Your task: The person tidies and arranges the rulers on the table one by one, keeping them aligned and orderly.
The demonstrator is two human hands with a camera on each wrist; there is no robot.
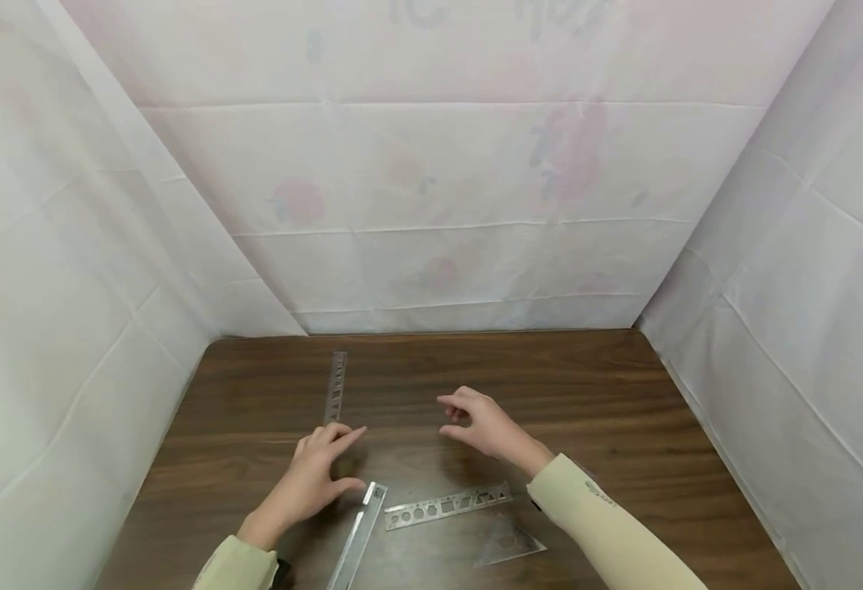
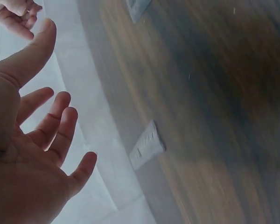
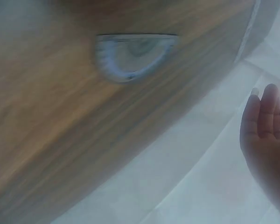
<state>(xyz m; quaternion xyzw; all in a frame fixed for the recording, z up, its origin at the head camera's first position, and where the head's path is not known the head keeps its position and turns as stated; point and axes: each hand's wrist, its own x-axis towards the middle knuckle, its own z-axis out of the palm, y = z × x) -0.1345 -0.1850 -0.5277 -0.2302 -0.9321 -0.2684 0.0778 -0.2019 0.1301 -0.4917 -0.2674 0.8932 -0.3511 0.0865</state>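
Note:
My left hand (image 1: 309, 479) hovers over the table with fingers spread and nothing in it. Its thumb comes close to the upper end of a clear straight ruler (image 1: 357, 537). Just beyond its fingers lies a clear stencil ruler (image 1: 336, 385), partly covered by the hand in the head view. My right hand (image 1: 484, 424) is raised at the centre, fingers loosely bent, holding nothing. Below it, a second stencil ruler (image 1: 447, 508) with cut-out shapes lies crosswise. A clear set square (image 1: 512, 546) is nearer me. The right wrist view has a blurred clear protractor (image 3: 135, 60) on the wood.
Everything lies on a dark wood-grain table (image 1: 608, 393). White sheeting with faded prints (image 1: 438, 180) encloses the back, and plain white sheets stand at the left (image 1: 70, 328) and right (image 1: 807, 328).

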